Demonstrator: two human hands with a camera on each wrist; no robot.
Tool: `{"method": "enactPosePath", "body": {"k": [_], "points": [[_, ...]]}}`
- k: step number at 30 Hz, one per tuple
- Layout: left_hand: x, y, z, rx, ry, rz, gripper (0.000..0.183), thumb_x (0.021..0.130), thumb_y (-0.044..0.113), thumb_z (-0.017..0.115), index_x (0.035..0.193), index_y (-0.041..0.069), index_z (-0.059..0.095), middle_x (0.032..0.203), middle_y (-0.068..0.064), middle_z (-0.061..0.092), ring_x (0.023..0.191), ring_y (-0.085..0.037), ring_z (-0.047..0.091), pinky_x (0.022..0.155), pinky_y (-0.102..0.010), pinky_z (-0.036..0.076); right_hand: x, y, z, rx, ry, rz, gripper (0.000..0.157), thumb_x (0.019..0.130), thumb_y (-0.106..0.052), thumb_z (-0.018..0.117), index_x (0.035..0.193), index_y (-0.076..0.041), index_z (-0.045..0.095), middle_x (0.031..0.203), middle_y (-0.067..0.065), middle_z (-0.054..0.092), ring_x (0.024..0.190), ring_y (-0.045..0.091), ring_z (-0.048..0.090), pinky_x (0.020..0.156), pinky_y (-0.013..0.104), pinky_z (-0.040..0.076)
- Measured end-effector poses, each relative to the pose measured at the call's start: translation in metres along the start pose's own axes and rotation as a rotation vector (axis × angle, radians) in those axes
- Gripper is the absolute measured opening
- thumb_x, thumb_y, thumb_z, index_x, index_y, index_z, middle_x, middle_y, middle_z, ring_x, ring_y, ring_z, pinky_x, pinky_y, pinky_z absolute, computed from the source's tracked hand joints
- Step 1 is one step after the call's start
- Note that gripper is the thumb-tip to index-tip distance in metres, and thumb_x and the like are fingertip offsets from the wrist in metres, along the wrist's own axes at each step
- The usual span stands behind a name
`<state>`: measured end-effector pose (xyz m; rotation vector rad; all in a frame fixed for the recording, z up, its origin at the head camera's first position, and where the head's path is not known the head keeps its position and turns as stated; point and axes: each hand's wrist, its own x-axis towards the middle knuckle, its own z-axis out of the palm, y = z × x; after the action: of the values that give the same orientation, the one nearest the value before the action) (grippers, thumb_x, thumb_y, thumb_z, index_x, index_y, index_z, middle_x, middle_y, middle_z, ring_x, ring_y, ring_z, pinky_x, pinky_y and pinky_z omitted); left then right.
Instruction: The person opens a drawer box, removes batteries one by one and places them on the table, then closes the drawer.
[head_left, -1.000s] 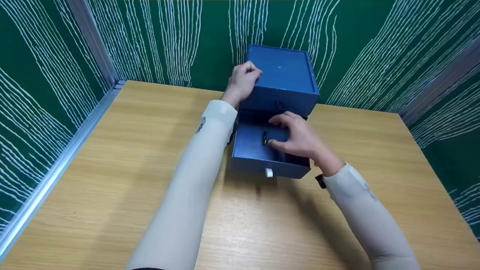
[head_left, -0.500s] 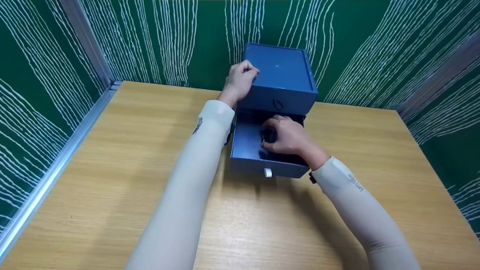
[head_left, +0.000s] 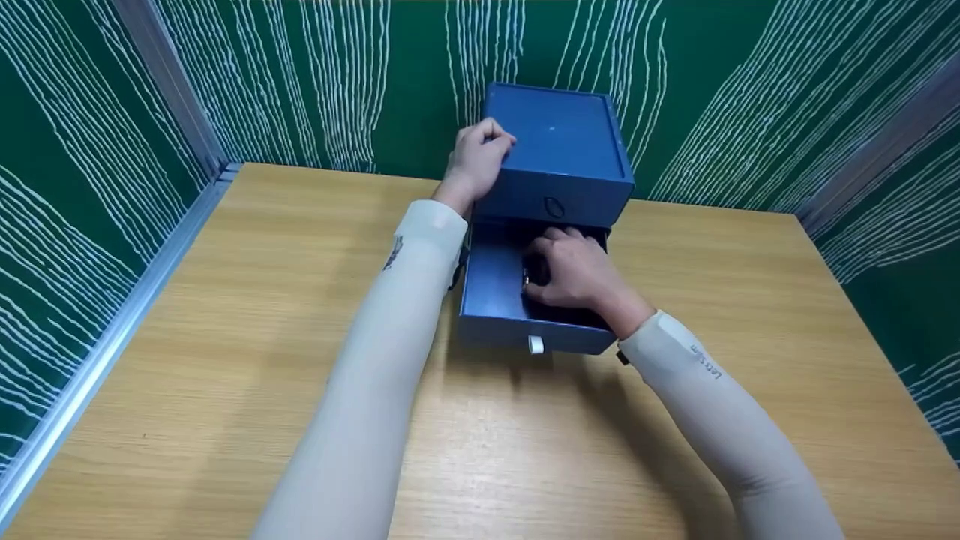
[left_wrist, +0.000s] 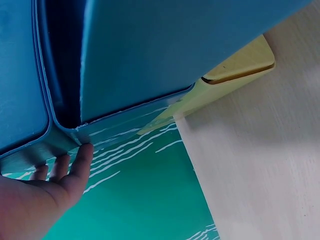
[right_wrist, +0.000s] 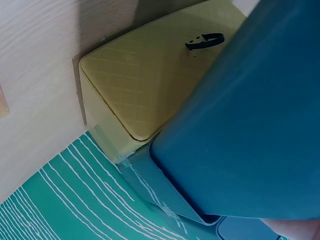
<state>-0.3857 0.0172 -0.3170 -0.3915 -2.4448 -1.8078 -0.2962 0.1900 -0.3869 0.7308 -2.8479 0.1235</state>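
Fingers of our nearer right hand (head_left: pixel 574 271) arch beside a small, slim, dark object (head_left: pixel 526 278) in the pulled-out blue drawer (head_left: pixel 491 286), centre frame; it lies left of the palm, long axis up-frame. Whether they pinch it, we cannot tell.

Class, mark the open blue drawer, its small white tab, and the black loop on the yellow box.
Open blue drawer (head_left: pixel 499 332), head view: front wall.
Small white tab (head_left: pixel 535 345), head view: middle.
Black loop (right_wrist: pixel 206 44), right wrist view: lower band.

Blue drawer (head_left: pixel 574 338), wht-lined grn wall (head_left: pixel 416 105)
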Motion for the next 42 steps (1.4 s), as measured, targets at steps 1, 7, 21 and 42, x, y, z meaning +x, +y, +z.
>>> {"method": "enactPosePath", "body": {"k": [1, 7, 21, 42], "points": [[0.000, 0.000, 0.001, -0.001, 0.000, 0.002, 0.019, 0.089, 0.021, 0.044, 0.073, 0.016, 0.052, 0.099, 0.012, 0.058, 0.078, -0.013, 0.048, 0.066, -0.025, 0.033, 0.000, 0.000, 0.000, -0.004, 0.000, 0.002, 0.050, 0.063, -0.048, 0.063, 0.101, -0.017, 0.061, 0.098, 0.004, 0.056, 0.088, 0.027, 0.049, 0.070, 0.048, 0.041], [0.002, 0.002, 0.004, 0.010, -0.001, 0.003, 0.018, 0.089, 0.021, 0.044, 0.074, 0.017, 0.053, 0.099, 0.011, 0.058, 0.081, -0.011, 0.049, 0.068, -0.024, 0.033, -0.003, 0.002, 0.001, -0.024, -0.005, 0.015, 0.049, 0.065, -0.046, 0.062, 0.102, -0.015, 0.061, 0.097, 0.005, 0.056, 0.088, 0.028, 0.048, 0.069, 0.047, 0.041], [0.000, 0.002, 0.002, -0.010, -0.018, -0.008, 0.017, 0.090, 0.020, 0.044, 0.077, 0.016, 0.054, 0.099, 0.008, 0.056, 0.086, -0.012, 0.048, 0.071, -0.024, 0.034, -0.004, 0.000, 0.002, -0.035, -0.006, 0.010, 0.048, 0.067, -0.047, 0.061, 0.102, -0.014, 0.060, 0.094, 0.006, 0.055, 0.086, 0.028, 0.047, 0.069, 0.047, 0.041], [0.000, -0.002, 0.002, -0.072, 0.009, 0.034, 0.020, 0.089, 0.015, 0.044, 0.070, 0.014, 0.050, 0.099, 0.005, 0.060, 0.083, -0.013, 0.051, 0.066, -0.023, 0.034, -0.002, 0.001, 0.005, -0.069, 0.024, -0.023, 0.048, 0.066, -0.047, 0.059, 0.099, -0.013, 0.060, 0.092, 0.007, 0.054, 0.082, 0.027, 0.047, 0.067, 0.046, 0.042]]}}
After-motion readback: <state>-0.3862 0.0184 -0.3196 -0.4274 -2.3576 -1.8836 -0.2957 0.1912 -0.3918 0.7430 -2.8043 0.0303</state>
